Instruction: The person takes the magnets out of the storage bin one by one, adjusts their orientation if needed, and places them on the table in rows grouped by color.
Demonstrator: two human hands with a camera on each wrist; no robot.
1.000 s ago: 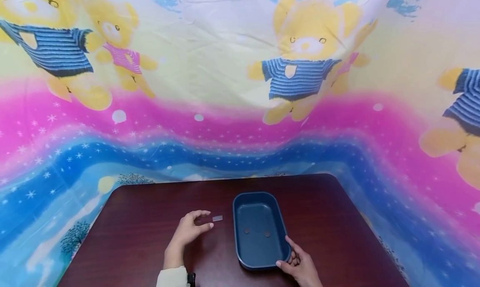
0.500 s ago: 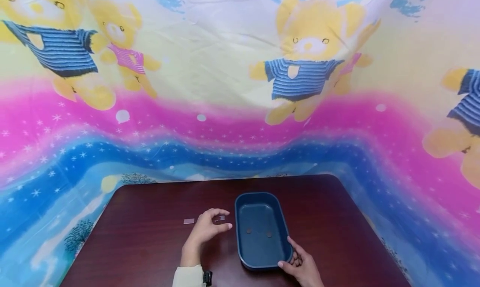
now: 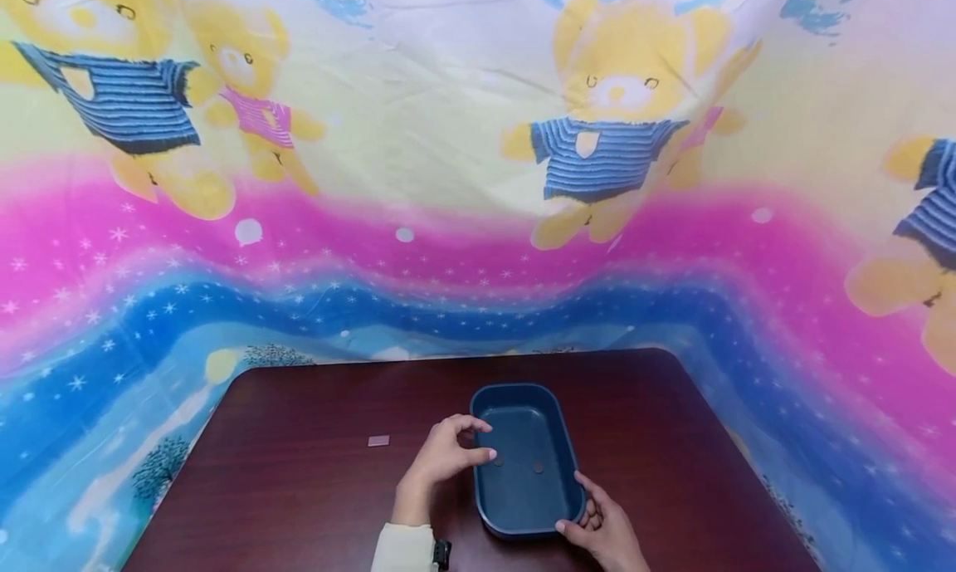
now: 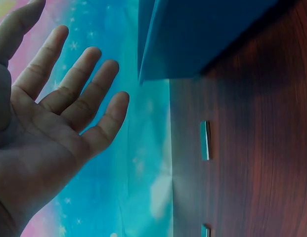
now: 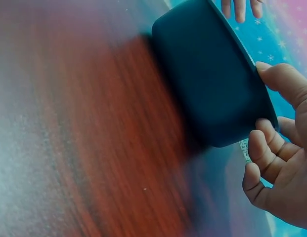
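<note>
The blue box (image 3: 517, 503) sits toward the near middle of the table (image 3: 672, 472), its long axis running away from the person with the far end leaning slightly left. Two small brownish discs (image 3: 538, 467) lie on its floor, side by side but apart. The right hand (image 3: 607, 526) is nearest to the box and has hold of it: thumb on the rim at the near right corner, fingers curled against the outer wall. Across from it, the left hand (image 3: 448, 454) reaches over the left long side, so the box lies to the right of that palm. Thumb and forefinger are apart there, nothing visible between them (whether they touch the rim I cannot tell). The distance between the hands, then, spans the box's width: one clamped on a corner, the other loose above the opposite edge.

Further left, beyond the left hand, a small flat piece (image 3: 378, 441) lies on the table, its long side running across. The left wrist view shows two such slabs, well apart; the head view shows only one. Past the table hangs a cloth (image 3: 448, 248) printed with bears.
</note>
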